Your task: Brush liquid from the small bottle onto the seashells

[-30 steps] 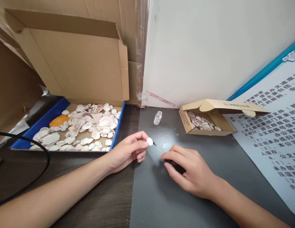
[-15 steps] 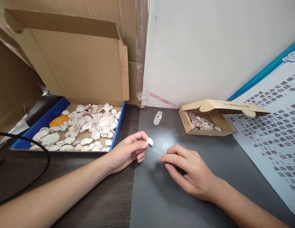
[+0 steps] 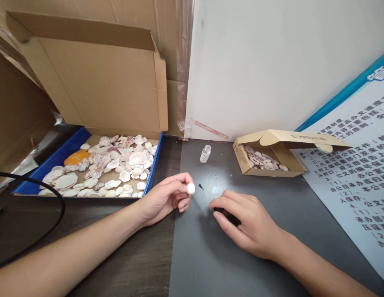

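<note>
My left hand (image 3: 173, 192) is closed, pinching a small white ribbed seashell (image 3: 191, 188) between thumb and forefinger. Over the grey mat, my right hand (image 3: 246, 222) has its fingers curled around a black applicator cap (image 3: 227, 215), mostly hidden by them. A small dark tip (image 3: 200, 186) shows just right of the shell, apart from it; the stem between tip and cap can hardly be made out. Behind both hands stands a small clear bottle (image 3: 205, 154) with a printed label, upright and uncapped.
At left, an open blue-sided cardboard box (image 3: 153, 165) holds many shells, one of them orange (image 3: 77, 157). A smaller carton (image 3: 291, 167) with shells stands at back right, beside a printed sheet (image 3: 359, 198). A black cable (image 3: 60, 214) curves at far left.
The shell has turned in my left fingers and now shows its ribbed outer face. The dark tip has moved away from it. My right hand has tilted slightly, baring the black cap.
</note>
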A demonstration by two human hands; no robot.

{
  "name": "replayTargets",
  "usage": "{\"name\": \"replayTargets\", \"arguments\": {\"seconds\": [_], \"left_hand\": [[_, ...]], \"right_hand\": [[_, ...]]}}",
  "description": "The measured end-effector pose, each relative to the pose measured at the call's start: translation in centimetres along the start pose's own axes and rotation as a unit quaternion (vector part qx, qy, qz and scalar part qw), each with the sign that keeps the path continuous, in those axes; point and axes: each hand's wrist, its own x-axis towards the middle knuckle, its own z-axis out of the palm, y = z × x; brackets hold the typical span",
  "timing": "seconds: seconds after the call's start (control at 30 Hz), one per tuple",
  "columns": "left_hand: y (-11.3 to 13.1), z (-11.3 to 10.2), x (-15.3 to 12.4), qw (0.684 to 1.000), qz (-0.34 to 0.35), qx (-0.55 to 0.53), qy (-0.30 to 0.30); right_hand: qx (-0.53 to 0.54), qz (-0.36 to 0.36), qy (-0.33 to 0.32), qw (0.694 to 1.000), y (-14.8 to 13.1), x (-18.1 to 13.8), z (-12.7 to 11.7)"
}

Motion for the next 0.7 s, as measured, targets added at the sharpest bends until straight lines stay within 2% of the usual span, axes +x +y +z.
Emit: {"name": "replayTargets", "arguments": {"seconds": [0.2,0.37,0.5,0.63,0.7], "left_hand": [[-0.14,0.12,0.01,1.000,-0.001,0.022,0.002],[-0.14,0.26,-0.05,0.998,-0.002,0.055,-0.015],[-0.15,0.16,-0.09,0.996,-0.005,0.086,-0.035],[-0.30,0.09,-0.06,0.993,-0.004,0.115,-0.031],[-0.37,0.07,-0.03,0.992,-0.002,0.124,-0.030]], "right_hand": [[0.023,-0.027,0.010,0.999,-0.06,-0.08,-0.09],[0.009,0.010,0.025,1.000,-0.08,-0.11,-0.24],[0.022,-0.023,0.029,0.999,-0.11,-0.11,-0.39],[0.002,-0.001,0.045,0.999,-0.04,-0.08,-0.43],[0.014,-0.017,0.052,0.998,0.00,-0.03,-0.45]]}}
